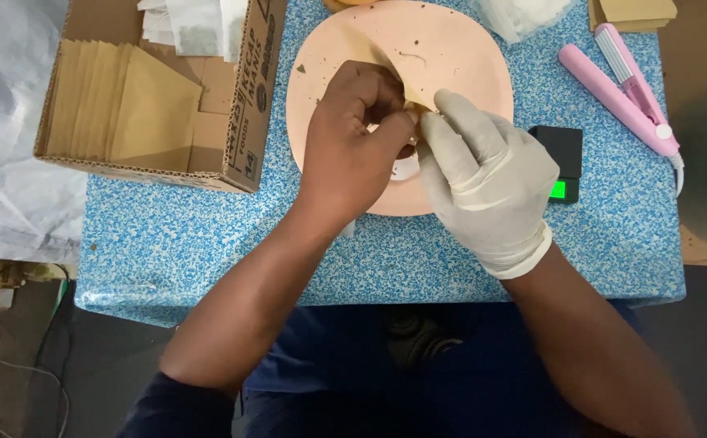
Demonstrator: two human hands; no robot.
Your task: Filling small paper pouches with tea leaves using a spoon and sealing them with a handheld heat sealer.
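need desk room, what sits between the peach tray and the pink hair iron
In the head view, a small black scale with a lit green display sits between the peach tray and the pink iron.

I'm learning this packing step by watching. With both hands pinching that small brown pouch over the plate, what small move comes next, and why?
Probably spread the small brown pouch open: the left hand and gloved right hand both pinch it above the pink plate, so it looks held ready.

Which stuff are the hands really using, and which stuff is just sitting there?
In use:
left hand, bare
right hand, in a white glove
small brown packet, pinched between both hands
peach plate, right under the hands

Just lying about:
cardboard box with brown packets
pink sealer
small black scale
blue table
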